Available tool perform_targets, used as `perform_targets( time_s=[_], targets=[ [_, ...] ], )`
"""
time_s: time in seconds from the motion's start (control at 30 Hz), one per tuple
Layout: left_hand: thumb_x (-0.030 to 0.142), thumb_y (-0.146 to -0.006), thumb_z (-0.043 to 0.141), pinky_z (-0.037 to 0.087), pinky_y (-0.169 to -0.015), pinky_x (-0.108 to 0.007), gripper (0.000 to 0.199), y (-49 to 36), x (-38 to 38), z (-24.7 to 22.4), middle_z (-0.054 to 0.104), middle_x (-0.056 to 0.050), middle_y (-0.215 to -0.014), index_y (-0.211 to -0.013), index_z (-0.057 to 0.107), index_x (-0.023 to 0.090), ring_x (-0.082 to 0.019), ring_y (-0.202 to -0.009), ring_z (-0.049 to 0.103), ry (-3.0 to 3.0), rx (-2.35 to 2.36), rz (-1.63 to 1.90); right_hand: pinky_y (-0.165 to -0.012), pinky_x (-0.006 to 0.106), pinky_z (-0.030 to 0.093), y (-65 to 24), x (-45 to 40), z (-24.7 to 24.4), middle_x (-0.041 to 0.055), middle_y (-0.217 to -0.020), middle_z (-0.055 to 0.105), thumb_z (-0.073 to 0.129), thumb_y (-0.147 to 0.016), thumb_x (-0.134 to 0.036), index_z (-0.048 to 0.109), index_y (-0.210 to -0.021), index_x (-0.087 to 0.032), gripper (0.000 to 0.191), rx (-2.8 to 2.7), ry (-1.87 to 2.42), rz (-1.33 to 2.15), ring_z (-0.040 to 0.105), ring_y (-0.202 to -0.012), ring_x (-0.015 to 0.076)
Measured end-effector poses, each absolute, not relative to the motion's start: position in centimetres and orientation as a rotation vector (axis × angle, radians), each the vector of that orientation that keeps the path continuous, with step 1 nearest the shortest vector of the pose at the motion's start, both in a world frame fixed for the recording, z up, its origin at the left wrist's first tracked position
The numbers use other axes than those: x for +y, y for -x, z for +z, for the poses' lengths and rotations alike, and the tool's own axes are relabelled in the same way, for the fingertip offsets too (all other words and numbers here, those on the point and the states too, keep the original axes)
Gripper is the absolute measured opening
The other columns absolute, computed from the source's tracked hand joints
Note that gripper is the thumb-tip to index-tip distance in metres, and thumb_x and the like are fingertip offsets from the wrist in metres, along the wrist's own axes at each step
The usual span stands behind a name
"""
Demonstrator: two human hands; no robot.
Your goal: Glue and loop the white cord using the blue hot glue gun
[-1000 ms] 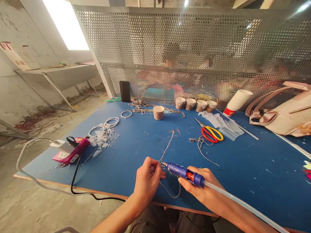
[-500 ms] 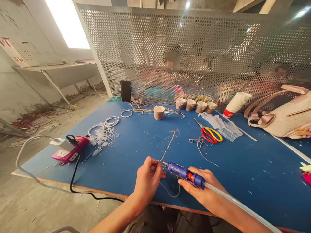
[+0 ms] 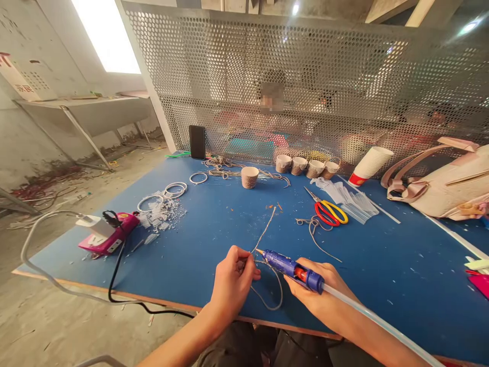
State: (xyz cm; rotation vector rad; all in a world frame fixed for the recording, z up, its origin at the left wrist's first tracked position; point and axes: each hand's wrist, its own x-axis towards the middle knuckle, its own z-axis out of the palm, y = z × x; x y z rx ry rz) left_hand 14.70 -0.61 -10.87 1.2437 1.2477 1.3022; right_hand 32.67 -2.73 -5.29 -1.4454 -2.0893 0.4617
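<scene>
Between thumb and fingertips, my left hand (image 3: 236, 278) pinches a thin twine (image 3: 264, 230); one end runs away across the blue table and a loop hangs back toward me. My right hand (image 3: 321, 290) is wrapped round a blue hot glue gun (image 3: 288, 267) with a long clear glue stick out of its rear. The gun's nozzle points left, close beside the pinched twine; whether it touches, I cannot tell. Past my hands stands a small twine-wrapped cup (image 3: 249, 178). Scissors (image 3: 326, 211) with red and yellow handles lie to the right, by another loose piece of twine (image 3: 319, 237).
White rings (image 3: 175, 190) and pale scraps (image 3: 162, 214) lie left, near a pink power strip (image 3: 110, 237) with cords over the edge. A phone (image 3: 197, 142), several wrapped cups (image 3: 299, 165), stacked paper cups (image 3: 370, 165), glue sticks (image 3: 353, 201) and a bag (image 3: 446, 178) line the mesh panel (image 3: 229, 61).
The glue gun has shifted slightly, its nozzle lifting a little from the twine by my left fingers. My left hand keeps its pinch in nearly the same place.
</scene>
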Motion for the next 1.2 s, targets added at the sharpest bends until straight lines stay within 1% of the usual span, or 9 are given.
perform_targets(
  time_s=[0.2,0.37,0.53,0.67,1.0,1.2],
  targets=[
    [0.027,-0.076,0.057,0.055,-0.049,-0.026,0.012,-14.68,-0.72,-10.86,0.062,0.004,-0.052,-0.069,0.048,0.023,-0.017,-0.047,0.065,-1.235,1.245,1.297,-0.044,0.022,0.033,-32.63,-2.81,-5.08,-0.0042,-0.049,0.051,0.047,-0.081,-0.022,0.042,-0.06,-0.023,0.021,-2.144,1.439,0.506,0.047,-0.042,0.011],
    [0.027,-0.075,0.057,0.055,-0.048,-0.026,0.012,-14.66,-0.71,-10.74,0.06,0.005,-0.051,-0.068,0.048,0.023,-0.017,-0.047,0.066,-1.233,1.258,1.297,-0.042,0.021,0.031,-32.62,-2.66,-5.06,-0.0048,-0.047,0.048,0.048,-0.08,-0.022,0.041,-0.059,-0.023,0.022,-2.107,1.423,0.464,0.043,-0.04,0.0101],
    [0.026,-0.075,0.056,0.055,-0.049,-0.027,0.011,-14.61,-0.69,-10.68,0.062,0.004,-0.051,-0.069,0.048,0.023,-0.017,-0.047,0.065,-1.243,1.263,1.29,-0.041,0.021,0.03,-32.72,-2.7,-5.14,-0.0052,-0.046,0.048,0.048,-0.079,-0.021,0.042,-0.059,-0.022,0.021,-2.159,1.437,0.46,0.043,-0.04,0.0101],
    [0.026,-0.075,0.056,0.055,-0.05,-0.027,0.011,-14.62,-0.76,-10.98,0.061,0.005,-0.052,-0.07,0.047,0.023,-0.017,-0.048,0.065,-1.237,1.244,1.296,-0.041,0.022,0.029,-32.74,-2.52,-5.03,-0.0054,-0.046,0.047,0.049,-0.08,-0.022,0.039,-0.059,-0.023,0.023,-2.13,1.392,0.432,0.042,-0.04,0.0099],
    [0.026,-0.076,0.055,0.055,-0.049,-0.027,0.011,-14.72,-0.69,-10.8,0.061,0.004,-0.052,-0.069,0.047,0.023,-0.016,-0.047,0.065,-1.25,1.242,1.303,-0.046,0.022,0.033,-32.6,-2.58,-4.73,-0.0043,-0.05,0.05,0.05,-0.083,-0.023,0.04,-0.062,-0.023,0.024,-2.205,1.384,0.45,0.044,-0.042,0.0105],
    [0.026,-0.075,0.056,0.055,-0.049,-0.026,0.01,-14.7,-0.76,-10.98,0.06,0.005,-0.052,-0.07,0.047,0.023,-0.016,-0.048,0.065,-1.241,1.234,1.309,-0.043,0.022,0.031,-32.6,-2.53,-4.85,-0.005,-0.048,0.048,0.051,-0.083,-0.026,0.041,-0.061,-0.023,0.025,-2.157,1.363,0.437,0.041,-0.04,0.0102]
  ],
)
